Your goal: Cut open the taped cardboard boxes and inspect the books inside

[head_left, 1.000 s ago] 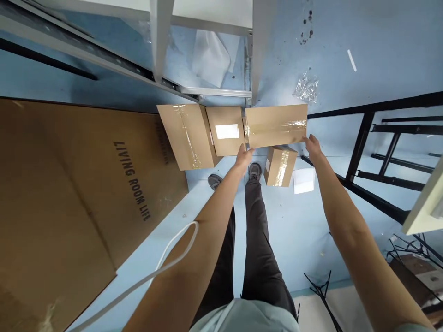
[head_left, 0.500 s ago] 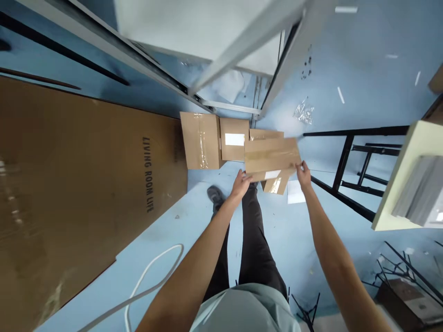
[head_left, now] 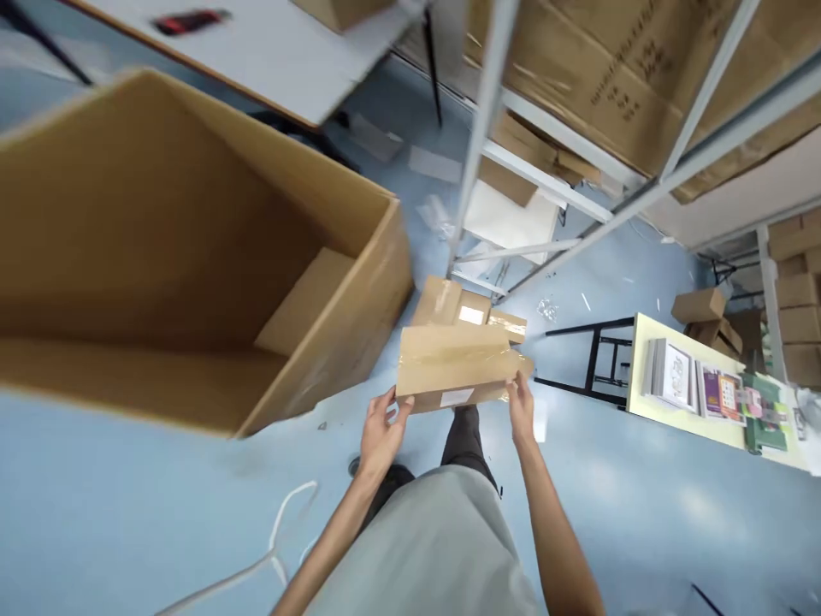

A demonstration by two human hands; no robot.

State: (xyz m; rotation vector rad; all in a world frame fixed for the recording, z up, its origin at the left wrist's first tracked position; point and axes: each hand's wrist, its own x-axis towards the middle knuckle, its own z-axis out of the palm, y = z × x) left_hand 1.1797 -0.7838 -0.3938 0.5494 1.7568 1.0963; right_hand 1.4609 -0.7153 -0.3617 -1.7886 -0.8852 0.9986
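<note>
A taped cardboard box (head_left: 454, 364) with a white label on its near side is held up in front of me. My left hand (head_left: 383, 428) grips its left end, thumb on the near side. At the opposite end, my right hand (head_left: 521, 406) holds the right corner. Behind it on the floor are smaller boxes: a taped one (head_left: 437, 299), one with a white label (head_left: 473, 310), and another taped one (head_left: 508, 325). To the left a large open carton (head_left: 346, 334) shows its inside, with a cardboard piece lying in it.
A metal frame (head_left: 478, 145) rises beyond the small boxes. On the right, a pale yellow table (head_left: 641, 376) on black legs bears stacked papers. A white table (head_left: 256, 51) stands at the upper left. A white cord (head_left: 275, 530) lies on the floor.
My view has risen and widened. The held box appears farther left and nearer my body, still between both hands. The large carton's open top is now in view.
</note>
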